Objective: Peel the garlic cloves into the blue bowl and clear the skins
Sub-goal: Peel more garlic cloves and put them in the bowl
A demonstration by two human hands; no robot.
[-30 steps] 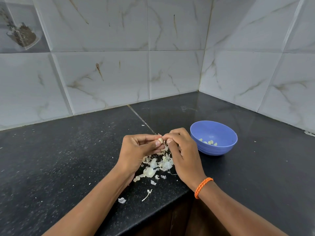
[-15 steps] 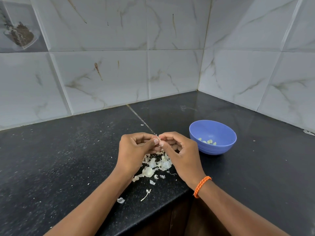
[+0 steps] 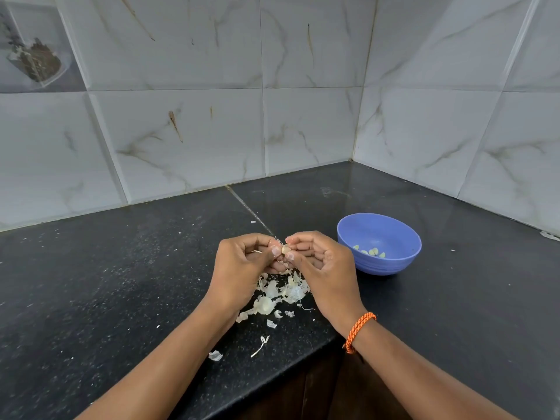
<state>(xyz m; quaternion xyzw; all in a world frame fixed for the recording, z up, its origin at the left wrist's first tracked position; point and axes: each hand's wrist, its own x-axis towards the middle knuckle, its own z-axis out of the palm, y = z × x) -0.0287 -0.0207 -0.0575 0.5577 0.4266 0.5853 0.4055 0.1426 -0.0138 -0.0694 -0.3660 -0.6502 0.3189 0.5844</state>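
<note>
Here the left hand (image 3: 242, 268) and the right hand (image 3: 321, 268) meet fingertip to fingertip above the counter, both pinching one small garlic clove (image 3: 285, 250) between thumbs and forefingers, the other fingers curled in. Directly beneath them a heap of pale garlic skins (image 3: 278, 295) lies on the black countertop (image 3: 121, 283), with a few loose scraps nearer the front edge. The right wrist wears an orange braided band (image 3: 359, 330). Just beside the right hand, on its outer side, stands the blue bowl (image 3: 403, 256), upright, holding a handful of peeled cloves (image 3: 371, 252) at its bottom.
</note>
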